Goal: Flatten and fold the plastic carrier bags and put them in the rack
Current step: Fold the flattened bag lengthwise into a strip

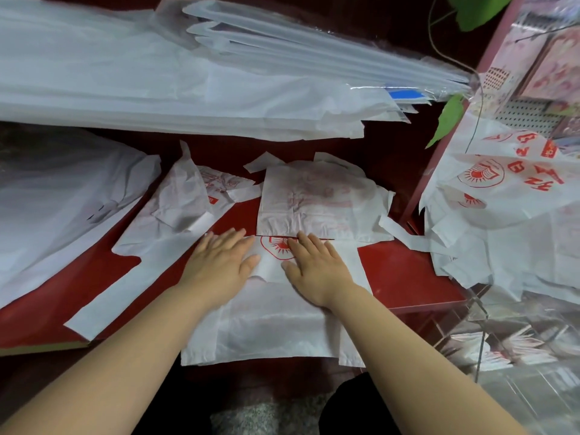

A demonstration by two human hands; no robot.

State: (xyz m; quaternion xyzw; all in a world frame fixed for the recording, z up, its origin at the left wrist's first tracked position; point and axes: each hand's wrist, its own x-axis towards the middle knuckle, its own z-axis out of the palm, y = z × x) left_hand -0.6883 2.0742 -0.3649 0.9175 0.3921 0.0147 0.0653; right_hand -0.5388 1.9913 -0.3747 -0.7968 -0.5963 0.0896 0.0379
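1. Where the left hand (219, 262) and the right hand (314, 265) lie flat, they cover the sides of a round red print on the carrier bag (273, 324), so only its middle shows between them.
2. Both hands rest palm down on that bag with straight fingers, side by side with a narrow gap, gripping nothing.
3. That bag is spread on the near part of the red table (408, 271), and its near edge hangs over the table's front.
4. Just beyond the fingertips lies a folded bag (317, 199); its print shows only faintly through the plastic and cannot be read.
5. To the left of it sits a crumpled bag (175, 208). I cannot tell whether the long white strip (94, 309) running off to the left belongs to it.
6. Across the far side lies a big pile of white bags (125, 73), cut off at the top and left edges.
7. At the right stands the rack (445, 127), a red frame. Its shelves are mostly hidden by draped printed bags (502, 183) and a green leaf (448, 120).
8. Clear sheeting (518, 356) at the lower right blurs whatever lies behind it.
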